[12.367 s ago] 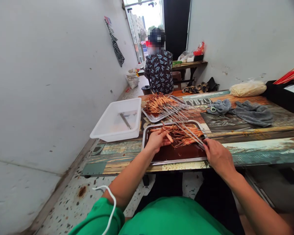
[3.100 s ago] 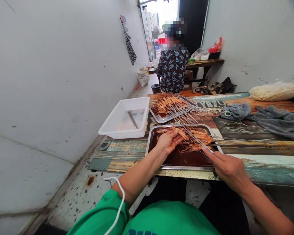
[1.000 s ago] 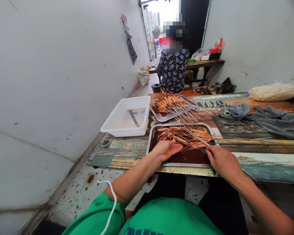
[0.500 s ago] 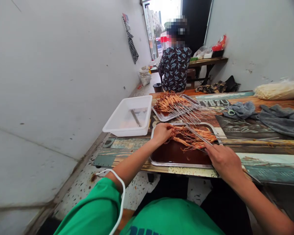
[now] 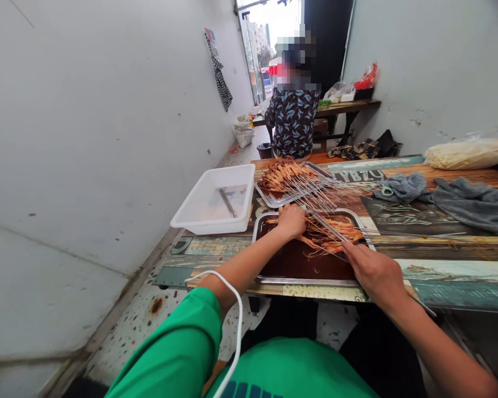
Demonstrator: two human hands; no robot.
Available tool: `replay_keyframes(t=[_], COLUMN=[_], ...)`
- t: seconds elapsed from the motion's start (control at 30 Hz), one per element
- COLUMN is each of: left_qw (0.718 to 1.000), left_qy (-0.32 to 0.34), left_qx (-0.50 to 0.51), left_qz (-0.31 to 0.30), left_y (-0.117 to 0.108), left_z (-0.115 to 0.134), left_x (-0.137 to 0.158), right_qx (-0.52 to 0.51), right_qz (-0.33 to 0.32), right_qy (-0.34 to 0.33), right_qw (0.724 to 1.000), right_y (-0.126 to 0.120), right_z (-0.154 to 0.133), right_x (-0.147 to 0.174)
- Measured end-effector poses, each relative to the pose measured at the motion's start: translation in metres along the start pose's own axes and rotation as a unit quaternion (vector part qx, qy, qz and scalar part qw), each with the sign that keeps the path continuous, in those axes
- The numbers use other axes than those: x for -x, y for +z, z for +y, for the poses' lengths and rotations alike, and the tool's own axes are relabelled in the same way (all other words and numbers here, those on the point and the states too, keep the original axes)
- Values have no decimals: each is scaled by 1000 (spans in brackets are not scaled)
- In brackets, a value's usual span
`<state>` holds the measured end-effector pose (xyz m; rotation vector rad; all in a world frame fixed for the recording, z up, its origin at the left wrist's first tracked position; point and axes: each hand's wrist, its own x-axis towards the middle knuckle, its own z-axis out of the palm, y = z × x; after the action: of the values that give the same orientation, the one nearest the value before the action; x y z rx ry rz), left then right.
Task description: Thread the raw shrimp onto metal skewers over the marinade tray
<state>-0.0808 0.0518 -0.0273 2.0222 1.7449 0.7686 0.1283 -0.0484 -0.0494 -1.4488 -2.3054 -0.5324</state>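
My left hand point(image 5: 292, 221) is closed over the upper left of a metal tray point(image 5: 307, 282), and what its fingers hold is hidden. Long reddish-orange meat pieces point(image 5: 332, 249) with thin stringy ends lie in that tray over dark red-brown liquid. At the tray's right edge, my right hand point(image 5: 373, 271) grips several thin metal skewers point(image 5: 326, 225). They slant up and left, their far ends close to my left fingers. Just behind, a second tray point(image 5: 268, 197) carries a pile of skewered meat point(image 5: 288, 174), its bare skewers pointing right.
A white plastic tub point(image 5: 209, 228) with a metal tool point(image 5: 228, 202) inside stands left of the trays. Grey cloths point(image 5: 477, 204) and a bagged pale bundle point(image 5: 467, 152) lie to the right. Another person point(image 5: 294, 121) sits beyond the table, back turned. A wall runs along the left.
My left hand has moved right and slightly up over the meat, towards the skewers' far ends. My right hand keeps its grip on the skewers. The view has shifted slightly.
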Motion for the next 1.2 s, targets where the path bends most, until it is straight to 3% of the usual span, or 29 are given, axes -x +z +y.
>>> replay_keyframes(t=[0.1, 0.3, 0.43, 0.57, 0.67, 0.73, 0.87, 0.97, 1.1, 1.2], left_qw=[999, 993, 990, 997, 997, 972, 856, 797, 743, 711], left_qy=[-10, 5, 12, -9, -50, -92, -206, -263, -309, -308], left_qx=[35, -115, -139, -77, 61, 215, 473, 542, 593, 630], left_qz=[4, -11, 4, -6, -12, -29, -38, -39, -29, -43], left_y=[0, -21, -36, -48, -53, -54, -47, -39, -32, -29], left_z=[1, 4, 5, 5, 5, 4, 4, 4, 1, -2], left_x=[-3, 9, 20, 20, 17, 17, 20, 26, 32, 35], right_qx=[29, 43, 46, 38, 25, 17, 15, 18, 28, 26], right_qz=[-15, -46, -60, -49, -32, -20, -3, 6, 10, 11], right_qy=[-4, 10, 17, 8, 1, -2, -16, -33, -45, -50], right_qw=[999, 998, 997, 998, 999, 1000, 1000, 999, 999, 998], right_y=[-3, -9, -10, -11, -10, -9, -8, -7, -7, -7], right_z=[-1, -3, -4, -5, -6, -5, -5, -4, -3, -3], right_x=[0, -1, -2, -1, 2, 4, 9, 12, 15, 15])
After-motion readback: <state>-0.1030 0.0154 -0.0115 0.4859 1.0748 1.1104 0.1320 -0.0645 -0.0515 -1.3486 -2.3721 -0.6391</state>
